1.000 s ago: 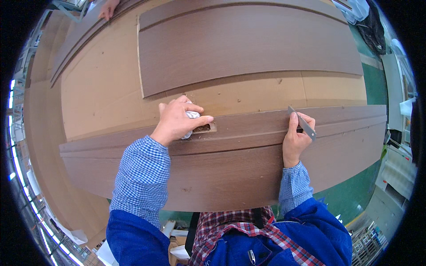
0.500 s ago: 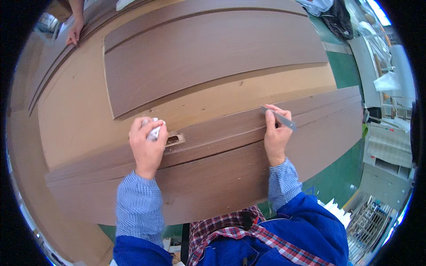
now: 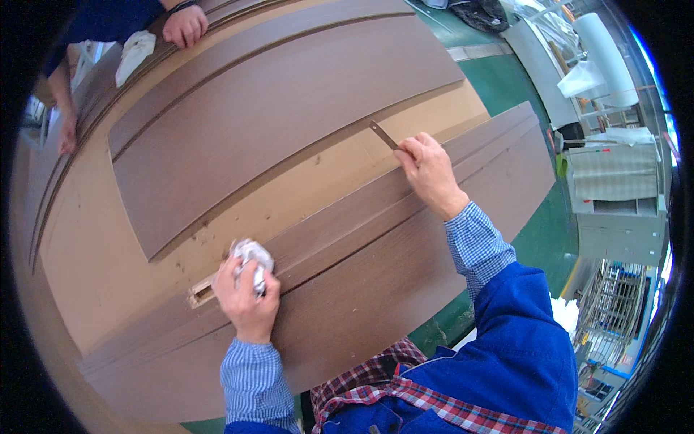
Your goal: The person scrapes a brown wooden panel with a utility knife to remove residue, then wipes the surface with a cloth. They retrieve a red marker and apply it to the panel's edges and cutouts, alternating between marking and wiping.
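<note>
My left hand (image 3: 247, 307) grips a crumpled white cloth (image 3: 254, 254) against the long brown wood-grain door panel (image 3: 361, 289) nearest me. Just left of that hand, a rectangular cutout (image 3: 202, 291) with pale raw edges opens in the panel's far edge strip. Between the thumb and fingers of my right hand (image 3: 430, 173) is a thin flat metal blade (image 3: 383, 134) with a small hole near its free end. That end points away from me, over the gap between the two panels. Grooves run lengthwise along the near panel.
A second brown panel (image 3: 289, 130) lies beyond, on a tan board (image 3: 79, 224). At the far left, a co-worker's hands (image 3: 186, 26) rest at more stacked panels, beside a white cloth (image 3: 135, 55). Green floor (image 3: 506, 90), a grey cabinet (image 3: 614, 181) and a wire rack (image 3: 611, 304) are at right.
My left hand with the cloth has moved from the cutout's left side to its right. My right hand has turned the blade to point away. The view has shifted, showing more of the co-worker.
</note>
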`<state>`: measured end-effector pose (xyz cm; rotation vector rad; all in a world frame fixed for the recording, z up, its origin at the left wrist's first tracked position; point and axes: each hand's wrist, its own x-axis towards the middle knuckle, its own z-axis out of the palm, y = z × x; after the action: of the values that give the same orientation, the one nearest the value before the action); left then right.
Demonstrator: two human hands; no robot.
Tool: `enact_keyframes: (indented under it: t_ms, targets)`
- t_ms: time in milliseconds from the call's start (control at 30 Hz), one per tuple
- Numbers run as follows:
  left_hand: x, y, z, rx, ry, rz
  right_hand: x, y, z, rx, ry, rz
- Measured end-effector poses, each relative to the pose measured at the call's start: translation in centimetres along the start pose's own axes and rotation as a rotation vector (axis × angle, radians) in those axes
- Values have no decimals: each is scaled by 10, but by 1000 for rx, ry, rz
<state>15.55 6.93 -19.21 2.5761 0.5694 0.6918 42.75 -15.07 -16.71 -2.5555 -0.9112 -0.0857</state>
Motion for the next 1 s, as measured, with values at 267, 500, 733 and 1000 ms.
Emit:
enact_keyframes:
  t_ms: [267, 500, 733, 1000]
  targets:
    - [-11, -10, 0, 50, 71, 4, 10, 157, -44, -302, 79, 65]
    - [-8, -6, -3, 112, 30, 20, -10, 80, -7, -170, 149, -36]
    - [-7, -7, -2, 154, 8, 9, -39, -91, 62, 130, 34, -120]
    - [-3, 0, -3, 177, 55, 6, -7, 105, -22, -324, 185, 112]
